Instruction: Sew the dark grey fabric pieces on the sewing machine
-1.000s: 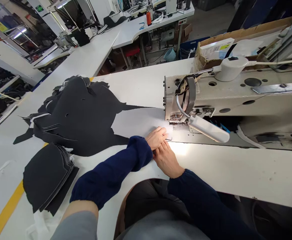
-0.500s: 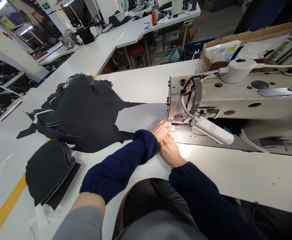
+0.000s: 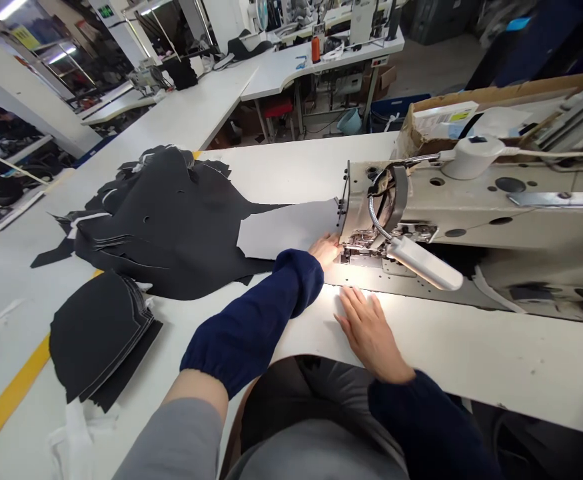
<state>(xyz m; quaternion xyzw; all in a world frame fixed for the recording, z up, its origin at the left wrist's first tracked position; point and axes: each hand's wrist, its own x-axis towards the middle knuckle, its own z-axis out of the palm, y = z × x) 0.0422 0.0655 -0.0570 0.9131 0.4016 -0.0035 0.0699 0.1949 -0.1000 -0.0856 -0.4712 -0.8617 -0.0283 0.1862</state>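
A beige industrial sewing machine (image 3: 471, 207) stands on the white table (image 3: 471, 360), its lamp (image 3: 424, 263) lighting the needle area. A grey fabric piece (image 3: 286, 227) lies to the left of the needle. My left hand (image 3: 327, 249) presses on that piece right at the presser foot, fingers curled and partly hidden. My right hand (image 3: 368, 330) lies flat on the table in front of the machine bed, fingers spread, holding nothing. Both arms wear dark blue sleeves.
A large heap of black cut fabric (image 3: 166, 220) lies left of the machine. A smaller stack of black pieces (image 3: 98, 337) sits near the table's front left. A cardboard box (image 3: 441, 113) stands behind the machine. Other sewing tables (image 3: 316, 60) fill the background.
My right hand has pulled back from the fabric and now lies flat on the table. My left hand has pushed the grey piece closer under the needle.
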